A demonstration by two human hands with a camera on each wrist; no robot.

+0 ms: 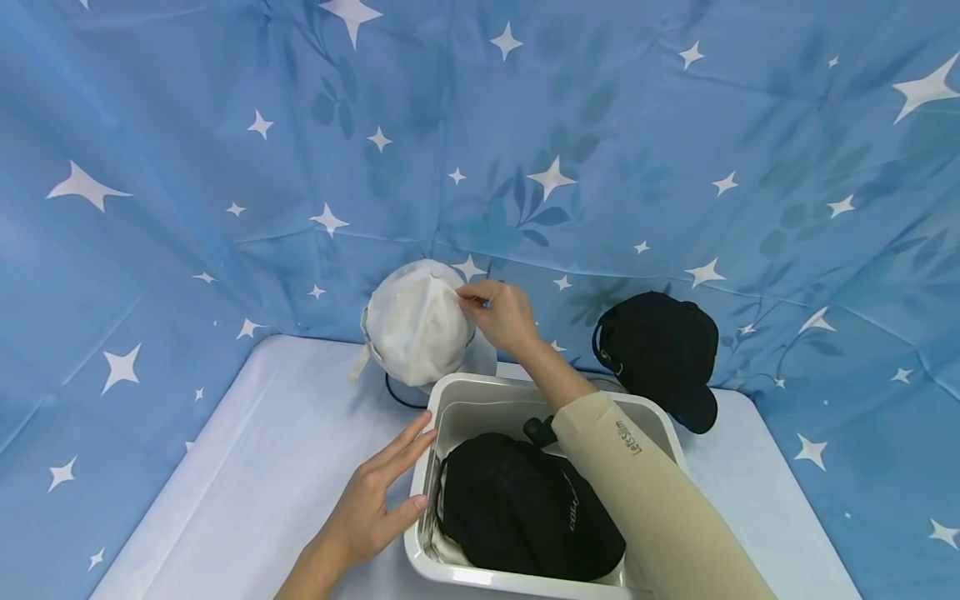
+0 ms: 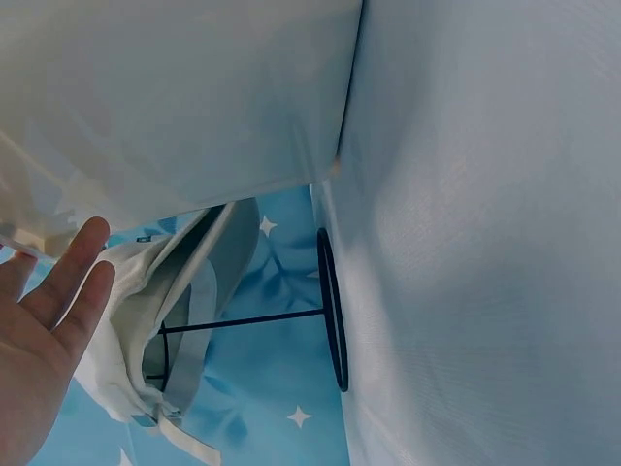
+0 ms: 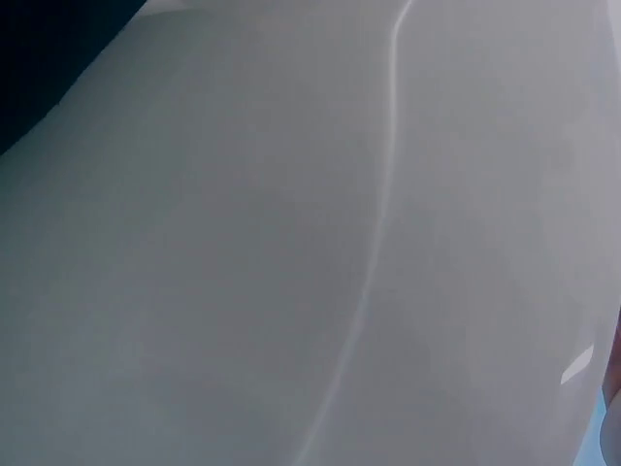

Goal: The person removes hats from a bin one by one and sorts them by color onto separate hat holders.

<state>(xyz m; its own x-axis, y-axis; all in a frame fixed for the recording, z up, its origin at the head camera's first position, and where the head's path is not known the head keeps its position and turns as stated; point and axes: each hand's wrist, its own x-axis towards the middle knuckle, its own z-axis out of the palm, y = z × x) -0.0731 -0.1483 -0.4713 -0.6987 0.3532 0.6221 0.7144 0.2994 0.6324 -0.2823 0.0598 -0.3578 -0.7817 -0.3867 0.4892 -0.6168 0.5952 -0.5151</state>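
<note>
A white baseball cap [image 1: 420,321] sits on a black wire stand [image 2: 333,311] at the back of the table. My right hand [image 1: 501,315] reaches over the bin and pinches the right side of the cap's crown with bent fingers. At the left rim of the white plastic bin [image 1: 423,550], my left hand [image 1: 375,492] rests with fingers spread and fairly straight. Inside the bin lies a black cap [image 1: 517,508] with light lettering, and beyond it a small black part [image 1: 538,432] half hidden by my right sleeve. The right wrist view shows mostly the bin's wall [image 3: 243,252].
Another black cap [image 1: 660,350] is propped up at the back right, its brim pointing down toward the table. The white-covered table [image 1: 300,433] is backed by a blue curtain [image 1: 480,125] with white stars, close behind the caps.
</note>
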